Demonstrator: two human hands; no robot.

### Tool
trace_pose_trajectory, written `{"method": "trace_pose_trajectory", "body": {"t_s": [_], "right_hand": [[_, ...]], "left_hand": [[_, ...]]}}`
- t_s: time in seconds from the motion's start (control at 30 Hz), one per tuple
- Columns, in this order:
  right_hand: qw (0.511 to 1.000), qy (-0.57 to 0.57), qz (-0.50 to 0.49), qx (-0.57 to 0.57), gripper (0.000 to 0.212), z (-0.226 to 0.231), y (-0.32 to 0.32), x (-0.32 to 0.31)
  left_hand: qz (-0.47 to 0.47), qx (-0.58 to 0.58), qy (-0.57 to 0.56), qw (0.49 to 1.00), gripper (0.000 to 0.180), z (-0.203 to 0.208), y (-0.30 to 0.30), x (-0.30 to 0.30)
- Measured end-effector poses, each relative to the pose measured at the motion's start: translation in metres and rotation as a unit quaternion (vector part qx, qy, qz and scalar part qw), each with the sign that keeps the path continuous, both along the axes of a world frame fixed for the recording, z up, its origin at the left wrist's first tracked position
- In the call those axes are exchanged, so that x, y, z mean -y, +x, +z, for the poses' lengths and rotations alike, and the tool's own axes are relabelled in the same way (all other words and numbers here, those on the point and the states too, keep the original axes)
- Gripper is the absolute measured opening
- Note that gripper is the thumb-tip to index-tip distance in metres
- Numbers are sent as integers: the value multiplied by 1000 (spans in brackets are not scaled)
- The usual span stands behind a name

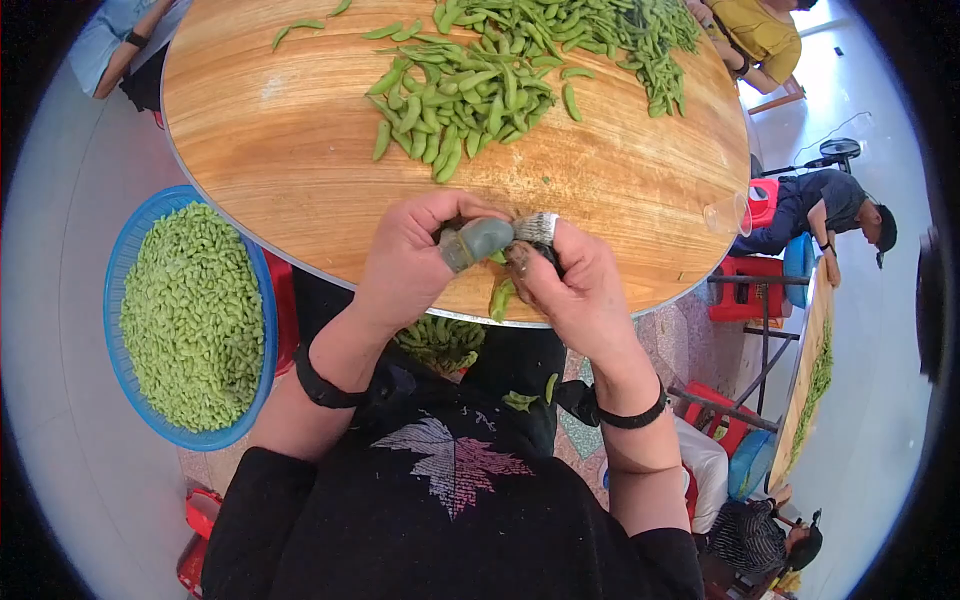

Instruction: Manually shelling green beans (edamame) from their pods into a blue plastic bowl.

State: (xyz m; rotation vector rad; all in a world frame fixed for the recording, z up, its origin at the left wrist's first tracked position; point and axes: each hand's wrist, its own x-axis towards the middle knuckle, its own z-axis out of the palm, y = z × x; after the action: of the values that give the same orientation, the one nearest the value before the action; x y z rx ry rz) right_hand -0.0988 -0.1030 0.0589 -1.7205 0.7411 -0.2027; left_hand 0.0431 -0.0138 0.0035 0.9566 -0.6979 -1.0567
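Both of my hands meet over the near edge of the round wooden table. My left hand is closed, with a grey-green cover on its thumb pressed toward the other hand. Fingers of my right hand are bent in a pinch, and a white knitted cover with a dark part wraps one digit. A bit of a green soybean pod shows between the two hands. Just below the right fingertips, another green pod sticks out. Beyond my hands lies a loose pile of soybean pods.
At my left, a blue basket is full of shelled green beans. More pods cover the table's far side. A clear plastic cup lies near the right edge. Several people sit around, some at another table.
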Motion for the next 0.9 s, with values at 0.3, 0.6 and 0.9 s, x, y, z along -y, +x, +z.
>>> {"method": "trace_pose_trajectory", "body": {"t_s": [0.3,0.6,0.9], "right_hand": [[931,-315,106,-149,22,19,29,63],[817,-535,43,-212,28,-24,33,129],[971,233,6,50,13,6,-13,29]], "left_hand": [[22,-145,25,989,10,-3,9,-4],[-26,-123,14,992,22,-1,5,3],[-68,-270,54,959,26,9,-20,16]]}}
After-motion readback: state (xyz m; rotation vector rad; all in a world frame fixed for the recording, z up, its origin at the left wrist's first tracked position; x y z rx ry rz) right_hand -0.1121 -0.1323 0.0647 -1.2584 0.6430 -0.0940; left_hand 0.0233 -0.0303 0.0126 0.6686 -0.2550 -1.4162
